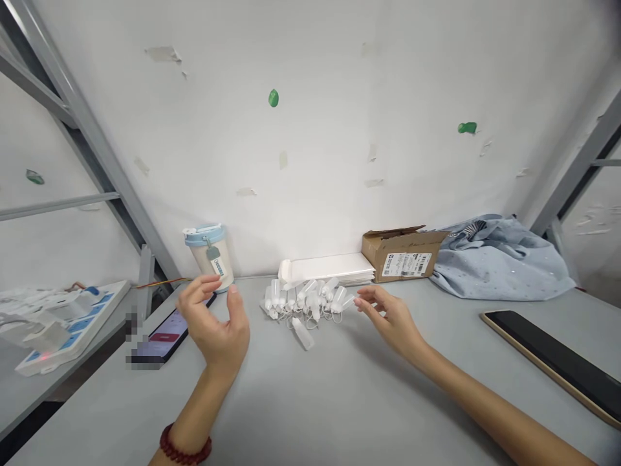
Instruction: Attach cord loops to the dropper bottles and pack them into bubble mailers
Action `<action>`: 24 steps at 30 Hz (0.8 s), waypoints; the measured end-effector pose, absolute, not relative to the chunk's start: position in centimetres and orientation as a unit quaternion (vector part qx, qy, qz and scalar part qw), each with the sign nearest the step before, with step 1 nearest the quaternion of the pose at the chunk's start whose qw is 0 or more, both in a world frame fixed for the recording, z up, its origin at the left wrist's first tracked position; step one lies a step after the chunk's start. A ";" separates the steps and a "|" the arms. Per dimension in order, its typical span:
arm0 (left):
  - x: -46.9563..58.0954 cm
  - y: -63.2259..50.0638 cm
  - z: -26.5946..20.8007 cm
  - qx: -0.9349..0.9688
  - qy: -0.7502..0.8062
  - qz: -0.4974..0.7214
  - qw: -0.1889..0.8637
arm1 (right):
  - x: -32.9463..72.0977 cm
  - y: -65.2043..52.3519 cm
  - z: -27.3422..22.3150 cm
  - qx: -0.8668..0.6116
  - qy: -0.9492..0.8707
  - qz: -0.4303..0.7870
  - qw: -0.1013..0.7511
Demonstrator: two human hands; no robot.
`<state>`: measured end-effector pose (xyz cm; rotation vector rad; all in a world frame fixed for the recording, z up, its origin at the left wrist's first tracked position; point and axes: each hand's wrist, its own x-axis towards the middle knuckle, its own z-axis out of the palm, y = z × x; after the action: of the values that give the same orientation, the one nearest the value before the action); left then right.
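Bottle pile (315, 303); left hand (218, 329), digits parted, left of it; right hand (394, 323) at its right edge, grip indeterminable.

Whitish bottles (313, 303), grey tabletop (310, 408)

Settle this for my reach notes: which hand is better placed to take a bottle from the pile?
Probably the right hand: it is close beside the small bottles, though contact is unclear, while the left hand is raised farther away.
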<state>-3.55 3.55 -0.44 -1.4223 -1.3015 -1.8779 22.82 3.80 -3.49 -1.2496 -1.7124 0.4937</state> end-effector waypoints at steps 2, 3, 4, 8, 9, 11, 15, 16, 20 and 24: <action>-3.5 3.6 -0.4 -0.547 -0.485 -0.651 0.202 | 22.9 3.9 -3.4 -0.513 -0.697 0.194 0.462; -3.4 3.7 -0.5 -0.569 -0.488 -0.633 0.194 | 22.9 3.9 -3.5 -0.512 -0.700 0.187 0.460; -3.3 3.7 -0.7 -0.596 -0.488 -0.610 0.186 | 22.9 3.9 -3.6 -0.511 -0.709 0.170 0.455; -2.3 3.6 -2.0 -0.738 -0.478 -0.466 0.096 | 23.3 4.4 -4.4 -0.503 -0.756 0.060 0.415; -1.9 3.5 -2.4 -0.771 -0.471 -0.422 0.065 | 23.5 4.7 -4.5 -0.502 -0.763 0.036 0.406; -1.1 3.4 -3.1 -0.814 -0.449 -0.366 0.034 | 23.8 5.6 -4.5 -0.501 -0.773 -0.001 0.389; -0.3 3.5 -4.0 -0.830 -0.431 -0.352 0.031 | 23.9 8.8 -3.1 -0.497 -0.802 -0.086 0.319; -0.4 3.6 -4.1 -0.824 -0.434 -0.361 0.037 | 23.8 9.7 -2.5 -0.493 -0.812 -0.102 0.294; -0.9 4.0 -4.0 -0.794 -0.457 -0.398 0.053 | 23.1 12.8 -1.1 -0.453 -0.861 -0.133 0.189; -1.1 4.2 -4.1 -0.781 -0.473 -0.404 0.058 | 22.6 14.4 -0.9 -0.434 -0.878 -0.147 0.138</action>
<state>-1.13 4.21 -4.06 -2.3669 -1.4324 -1.2253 22.63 14.43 -0.94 -1.2567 -2.5398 -0.4245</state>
